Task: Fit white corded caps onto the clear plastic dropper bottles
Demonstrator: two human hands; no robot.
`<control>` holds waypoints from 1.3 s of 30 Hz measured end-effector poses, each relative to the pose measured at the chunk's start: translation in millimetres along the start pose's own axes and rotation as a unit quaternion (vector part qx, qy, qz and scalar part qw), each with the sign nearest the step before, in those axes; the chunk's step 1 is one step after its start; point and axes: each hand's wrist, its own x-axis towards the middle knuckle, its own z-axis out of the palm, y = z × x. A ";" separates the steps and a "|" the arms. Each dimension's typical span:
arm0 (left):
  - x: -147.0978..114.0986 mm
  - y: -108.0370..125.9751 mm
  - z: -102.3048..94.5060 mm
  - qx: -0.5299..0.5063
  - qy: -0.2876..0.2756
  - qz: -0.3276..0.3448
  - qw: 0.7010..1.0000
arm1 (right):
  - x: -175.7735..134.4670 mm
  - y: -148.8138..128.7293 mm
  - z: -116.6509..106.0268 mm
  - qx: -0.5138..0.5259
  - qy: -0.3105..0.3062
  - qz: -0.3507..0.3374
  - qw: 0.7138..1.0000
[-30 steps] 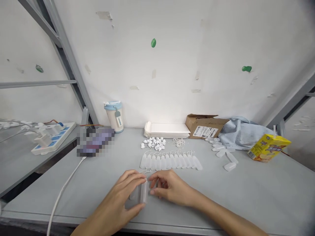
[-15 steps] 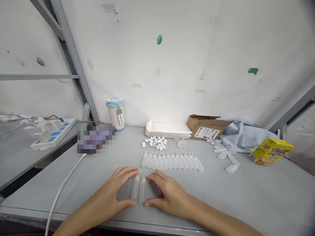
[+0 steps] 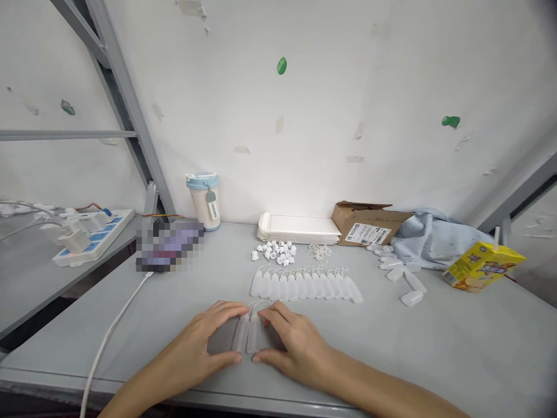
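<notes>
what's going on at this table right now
A person's bare left hand and right hand are cupped open around two slim, corded, translucent white plastic tubes, lying side by side on a grey table. The left hand is beside the left tube, the right hand beside the other. Beyond them lie a neat row of similar tubes and a pile of small white cap-like pieces.

You face a white wall (image 3: 322, 87), far | grey metal frames (image 3: 131, 110) slant at your left and right | your grey tabletop (image 3: 435, 348) spreads out near
</notes>
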 end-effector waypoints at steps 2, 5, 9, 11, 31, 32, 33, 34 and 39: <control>-0.3 -1.3 0.3 0.000 -0.002 0.001 1.000 | 0.6 0.6 1.0 0.000 0.002 0.000 1.000; -0.8 -2.2 0.7 0.009 -0.007 -0.009 1.000 | 0.9 1.1 1.8 -0.001 0.004 0.001 1.000; -0.8 -3.0 1.1 0.018 -0.010 -0.021 1.000 | 0.9 0.9 2.5 0.001 0.010 -0.005 1.000; -0.5 -3.6 1.5 0.020 -0.011 -0.022 0.999 | 0.9 0.6 2.5 0.001 0.013 -0.005 1.000; -2.8 -11.7 6.6 0.030 0.008 0.054 0.998 | 0.1 6.6 -9.7 0.051 0.016 -0.048 0.997; -2.0 -10.6 5.1 0.028 0.010 0.058 0.998 | 0.1 8.5 -12.0 0.060 0.021 -0.054 0.997; -0.4 -8.6 3.4 0.026 0.013 0.060 0.998 | 0.1 10.5 -14.2 0.066 0.029 -0.059 0.996; 2.3 -5.5 1.4 0.026 0.018 0.062 0.998 | 0.1 12.8 -16.3 0.069 0.038 -0.063 0.995; 36.6 22.6 -7.8 0.027 0.070 0.078 0.994 | 1.1 26.4 -27.6 0.044 0.110 -0.076 0.990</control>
